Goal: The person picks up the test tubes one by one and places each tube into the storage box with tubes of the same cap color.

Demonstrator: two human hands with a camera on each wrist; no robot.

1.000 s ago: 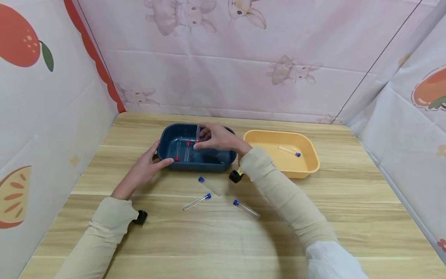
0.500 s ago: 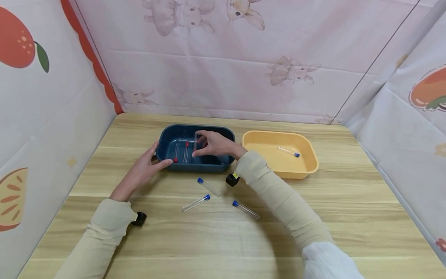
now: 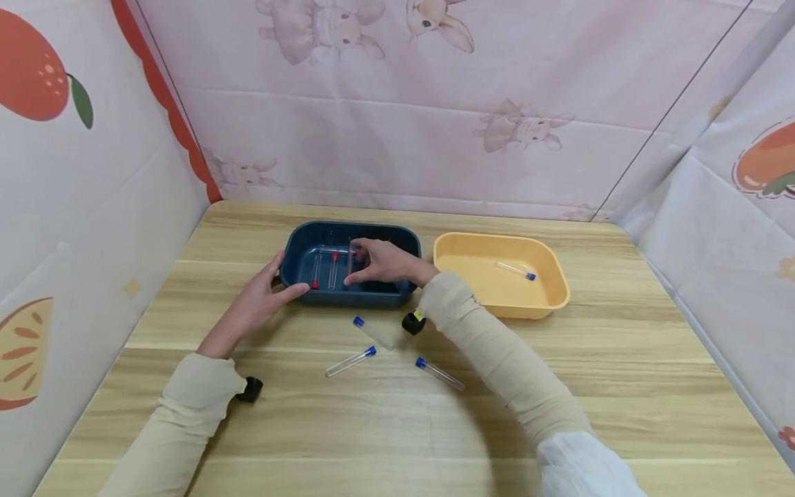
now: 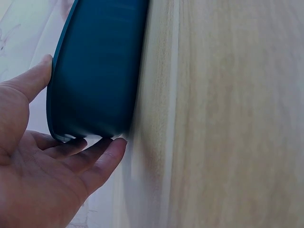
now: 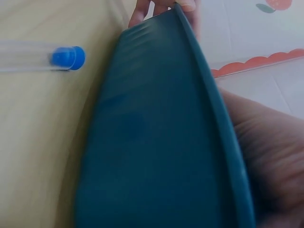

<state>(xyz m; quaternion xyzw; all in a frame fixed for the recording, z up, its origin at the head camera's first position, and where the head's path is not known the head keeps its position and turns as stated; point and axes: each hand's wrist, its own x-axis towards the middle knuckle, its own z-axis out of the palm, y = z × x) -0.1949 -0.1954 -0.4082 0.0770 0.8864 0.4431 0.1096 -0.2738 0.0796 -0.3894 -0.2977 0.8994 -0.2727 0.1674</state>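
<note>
My right hand reaches inside the dark blue bin. Thumb and fingers pinch a clear test tube upright, low over the bin floor; its red end is partly hidden by the thumb. Other red-capped test tubes lie in the bin. My left hand rests against the bin's left end, thumb at the front rim. In the left wrist view its spread fingers touch the bin wall. The right wrist view shows the bin's outer wall, with the right hand partly hidden behind the rim.
To the right stands a yellow bin holding one blue-capped test tube. In front of the blue bin, blue-capped tubes lie loose on the wooden table. Fabric walls enclose the back and sides.
My right hand has lowered slightly into the blue bin, bringing the pinched test tube nearer the bin floor. The left hand stays in place at the bin's end.
</note>
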